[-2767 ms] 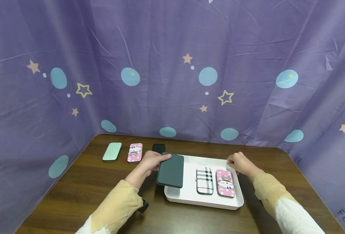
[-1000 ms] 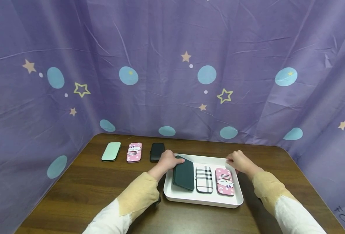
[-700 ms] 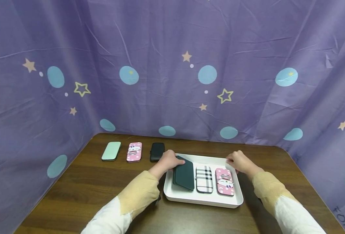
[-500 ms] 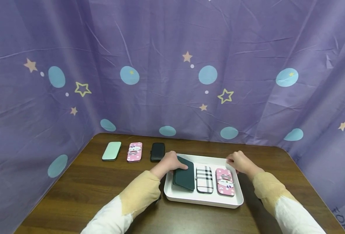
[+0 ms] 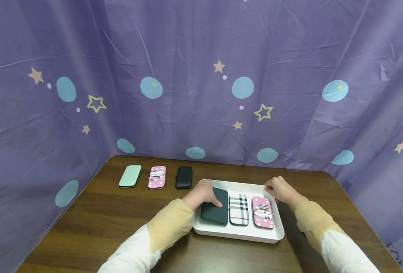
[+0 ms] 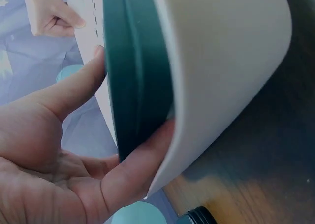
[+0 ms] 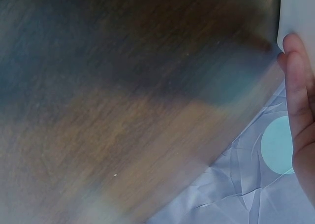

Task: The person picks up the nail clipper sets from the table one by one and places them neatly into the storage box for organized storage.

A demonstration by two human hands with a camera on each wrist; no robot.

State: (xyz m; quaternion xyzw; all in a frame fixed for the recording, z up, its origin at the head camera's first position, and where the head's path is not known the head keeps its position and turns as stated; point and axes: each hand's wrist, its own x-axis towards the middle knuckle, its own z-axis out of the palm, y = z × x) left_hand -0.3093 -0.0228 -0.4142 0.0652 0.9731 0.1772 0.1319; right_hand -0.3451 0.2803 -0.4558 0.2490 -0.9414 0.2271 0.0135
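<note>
My left hand reaches over the left wall of a white rectangular tray and grips a flat dark green case. In the left wrist view, the thumb lies on the face of that case and the other fingers reach between its edge and the tray wall. To the right of it in the tray lie a plaid case with a side clasp and a pink case with a cat picture. My right hand holds the tray's back right corner by its rim, fingers against the outer wall.
Behind and left of the tray, a mint green case, another pink cat case and a black case lie in a row on the wooden table. A purple curtain surrounds the table's back and sides.
The left hand has brought the dark green case rightward into the tray's left part. There it has gone from tilted to nearly flat, the hand sinking with it. The right hand stays at the corner.
</note>
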